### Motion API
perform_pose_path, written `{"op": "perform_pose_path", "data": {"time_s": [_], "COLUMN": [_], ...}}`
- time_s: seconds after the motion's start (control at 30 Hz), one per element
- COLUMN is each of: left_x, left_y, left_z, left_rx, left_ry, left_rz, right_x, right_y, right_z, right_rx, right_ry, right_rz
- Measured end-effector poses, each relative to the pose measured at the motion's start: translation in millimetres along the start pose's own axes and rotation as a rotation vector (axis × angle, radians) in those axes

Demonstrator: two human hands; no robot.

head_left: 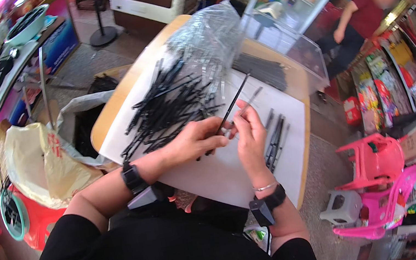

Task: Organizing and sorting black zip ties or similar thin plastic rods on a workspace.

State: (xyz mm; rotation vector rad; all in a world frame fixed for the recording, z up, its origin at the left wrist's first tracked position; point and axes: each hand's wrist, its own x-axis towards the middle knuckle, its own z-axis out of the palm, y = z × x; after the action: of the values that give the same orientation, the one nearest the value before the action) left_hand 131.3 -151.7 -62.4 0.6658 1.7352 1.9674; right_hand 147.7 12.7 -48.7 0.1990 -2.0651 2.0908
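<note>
Over the table, my left hand (198, 138) is closed on a thin black stick (236, 100), like a slim pen or brush, which points up and away. Close beside it, my right hand (249, 132) pinches a narrow greyish, see-through strip (253, 98), perhaps a sleeve; its exact kind is unclear. A loose heap of black sticks (159, 108) lies left of my hands. Behind the heap sits a large clear plastic bag (211, 35) with thin clear strips near it. Several black sticks (276, 143) lie side by side to the right of my right hand.
A white-topped table (206, 183) with wooden edges stands before me, dark thin pieces (262, 71) at its far right. Left are an open sack (84, 104) and a yellowish bag (44, 164). Pink chairs (372, 159) and a grey stool (342, 206) stand right. A person (365, 13) sits beyond.
</note>
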Motion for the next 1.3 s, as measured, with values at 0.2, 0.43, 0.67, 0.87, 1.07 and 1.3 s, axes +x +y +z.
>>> {"op": "perform_pose_path", "data": {"time_s": [0.2,0.43,0.67,0.87,1.07,1.3], "left_x": [-1.7,1.8,0.0,-2.8,1.1,-5.1], "left_y": [-6.7,-9.4,-13.1,-8.9,-8.4,-8.7], "left_z": [-5.4,-7.8,-11.1,-12.4,-11.2,-12.8], "left_rx": [0.408,0.232,0.174,0.196,0.098,0.135], "left_ry": [-0.008,0.232,0.359,0.418,0.509,0.399], "left_rz": [0.141,0.200,0.183,0.259,0.286,0.261], "right_x": [-8.2,-11.6,-38.6,-28.0,-37.4,-38.8], "right_y": [-16.0,-24.1,16.0,-4.3,0.3,-11.9], "right_z": [9.7,-90.4,-112.5,-25.4,46.1,10.8], "right_rx": [-0.518,-0.843,-1.299,-0.970,-0.967,-0.708], "right_ry": [0.046,0.342,0.422,-0.089,-0.130,-0.129], "right_rz": [-0.195,0.051,-0.022,-0.180,-0.024,0.085]}}
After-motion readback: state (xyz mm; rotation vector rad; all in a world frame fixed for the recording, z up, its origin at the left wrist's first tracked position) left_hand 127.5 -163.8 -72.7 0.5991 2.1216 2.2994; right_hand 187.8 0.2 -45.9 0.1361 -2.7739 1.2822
